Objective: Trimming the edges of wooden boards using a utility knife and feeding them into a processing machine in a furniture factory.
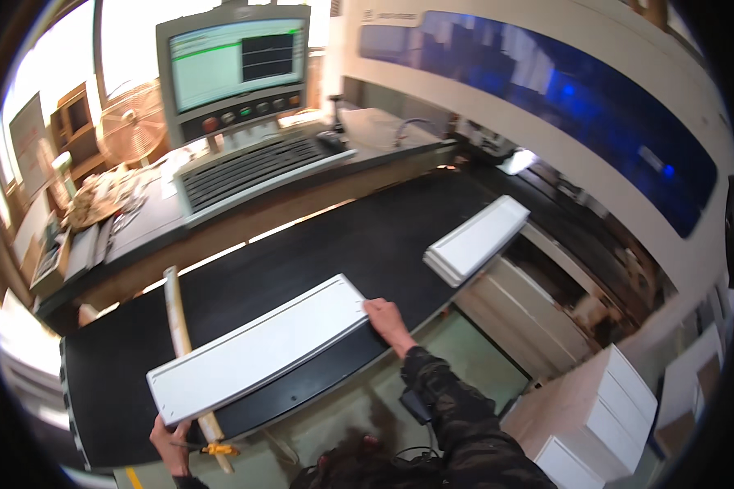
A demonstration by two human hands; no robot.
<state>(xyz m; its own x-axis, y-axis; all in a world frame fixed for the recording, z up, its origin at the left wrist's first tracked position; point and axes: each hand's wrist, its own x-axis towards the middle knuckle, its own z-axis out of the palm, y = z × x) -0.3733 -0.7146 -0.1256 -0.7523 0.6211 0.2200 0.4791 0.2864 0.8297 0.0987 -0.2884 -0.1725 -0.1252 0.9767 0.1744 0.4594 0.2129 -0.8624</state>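
White panel [257,346] — one, pinched at both ends
Left hand [170,444] and right hand [390,324] grip it; one white stack [481,236] lies at the worktop's [334,228] near edge

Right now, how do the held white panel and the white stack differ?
The left hand and right hand hold the white panel; the white stack lies untouched. The panel crosses over a wooden strip; no strip shows under the stack. The panel looks longer, the stack shorter and farther off. Both are white and oblong.
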